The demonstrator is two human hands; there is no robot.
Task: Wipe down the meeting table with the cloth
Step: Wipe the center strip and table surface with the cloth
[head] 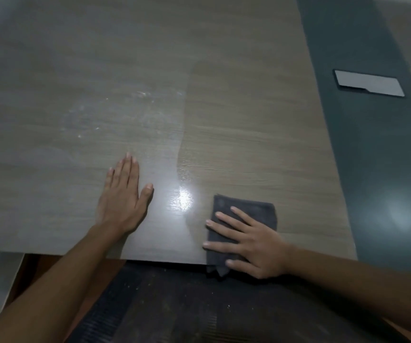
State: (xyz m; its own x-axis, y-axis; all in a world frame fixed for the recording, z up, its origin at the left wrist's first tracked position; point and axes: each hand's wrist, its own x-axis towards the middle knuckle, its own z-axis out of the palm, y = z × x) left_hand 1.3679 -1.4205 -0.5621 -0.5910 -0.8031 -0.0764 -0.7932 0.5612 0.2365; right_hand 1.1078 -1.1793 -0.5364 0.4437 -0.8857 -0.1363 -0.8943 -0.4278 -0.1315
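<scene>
**Cloth at the near edge, both hands flat on the table**

The right hand (pixel 253 246) lies spread on a dark grey folded cloth (pixel 242 214), fingers straight and splayed, pressing it onto the wood-grain meeting table (pixel 249 125). The cloth sits at the table's near edge, and its lower corner hangs just over that edge, below the thumb.

The left hand (pixel 122 196) rests palm-down on the bare tabletop, well to the left of the cloth — fingers straight and held together, thumb angled out to the side. It holds nothing.

A curved boundary runs up the surface between the two hands: the wood to the right of it looks darker and clearer, the wood to the left paler and hazy, with whitish smears (pixel 115 115) farther back. A bright glare spot (pixel 183 200) sits on the tabletop between the hands.

Along the table's right side runs a dark green strip (pixel 372 144) carrying a grey rectangular cover plate (pixel 368 82).
</scene>
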